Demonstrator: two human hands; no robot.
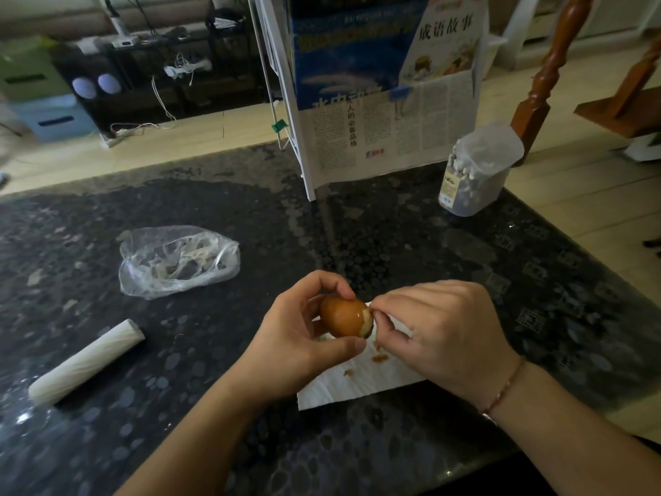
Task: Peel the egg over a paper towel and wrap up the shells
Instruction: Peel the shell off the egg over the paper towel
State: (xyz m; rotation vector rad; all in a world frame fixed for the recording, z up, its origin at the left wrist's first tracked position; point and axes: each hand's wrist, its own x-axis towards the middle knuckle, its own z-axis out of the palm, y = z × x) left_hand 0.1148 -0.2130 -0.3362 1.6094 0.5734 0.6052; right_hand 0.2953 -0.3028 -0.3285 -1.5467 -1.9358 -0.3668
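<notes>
A brown egg [344, 316] sits in my left hand [304, 334], gripped between thumb and curled fingers above a white paper towel [361, 383]. Its right end shows a pale peeled patch. My right hand [432, 331] pinches the shell at that peeled end with thumb and fingertip. Small brown shell bits [379, 358] lie on the towel beneath the egg. Much of the towel is hidden under both hands.
On the dark stone table [536, 281], a crumpled clear plastic bag [177, 261] lies at the left, a white roll [86, 361] further front left. A plastic jar [477, 170] and a propped newspaper on a white stand [386, 134] are at the back.
</notes>
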